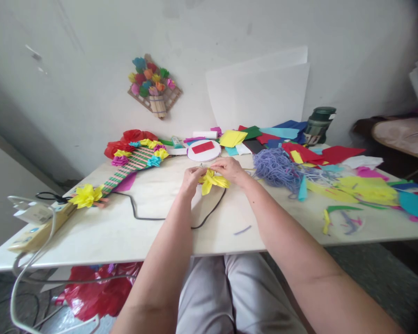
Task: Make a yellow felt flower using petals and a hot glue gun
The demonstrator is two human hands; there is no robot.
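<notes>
Near the middle of the white table, a yellow paper flower (212, 180) hangs between my two hands, its petals spread downward. My left hand (192, 180) pinches it from the left side. From the right, my right hand (229, 169) has its fingers closed at the flower's upper edge. The fingertips almost meet, and what is between them at the top is too small to make out. Just behind the hands lies a round white disc (209, 154) bearing a red rectangle (202, 147). A black cord (209, 215) runs on the table beneath the forearms.
A woven fan-shaped piece with paper flowers (135, 160) lies left, near a power strip (38, 234). To the right are tangled purple yarn (277, 168), coloured paper sheets (264, 134), yellow scraps (367, 189) and a dark green bottle (319, 126). The table's front edge (209, 254) is close to my lap.
</notes>
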